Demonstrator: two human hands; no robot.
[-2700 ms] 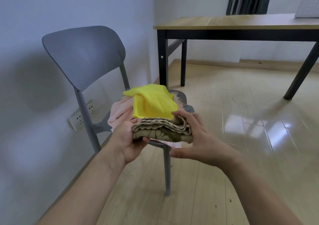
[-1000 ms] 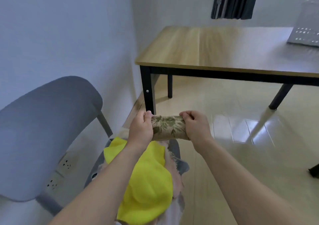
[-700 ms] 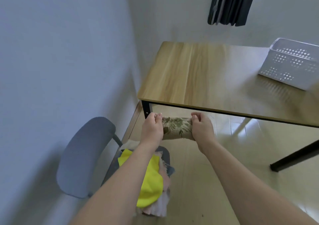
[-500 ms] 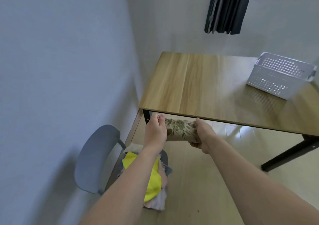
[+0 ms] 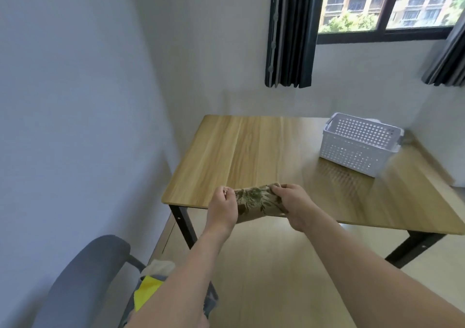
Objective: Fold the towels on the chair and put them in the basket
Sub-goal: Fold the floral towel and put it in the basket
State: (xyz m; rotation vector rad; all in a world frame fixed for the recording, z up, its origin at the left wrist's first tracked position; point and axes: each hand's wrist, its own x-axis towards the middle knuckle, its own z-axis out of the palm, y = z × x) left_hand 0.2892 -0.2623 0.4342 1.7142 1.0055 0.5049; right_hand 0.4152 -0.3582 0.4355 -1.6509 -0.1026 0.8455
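Gripping the folded towel [image 5: 254, 203] at both ends, left hand [image 5: 224, 208] and right hand [image 5: 293, 205] clamped tight, best keeping folds pinched while carrying toward the basket [image 5: 357, 144] ahead-right.

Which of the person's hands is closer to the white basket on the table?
Right. The right hand grips the towel end on the basket's side, near the table's front edge. The left hand grips the opposite end, farther away.

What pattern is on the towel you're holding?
A green leaf print on beige: the folded towel gripped between left hand and right hand, head view.
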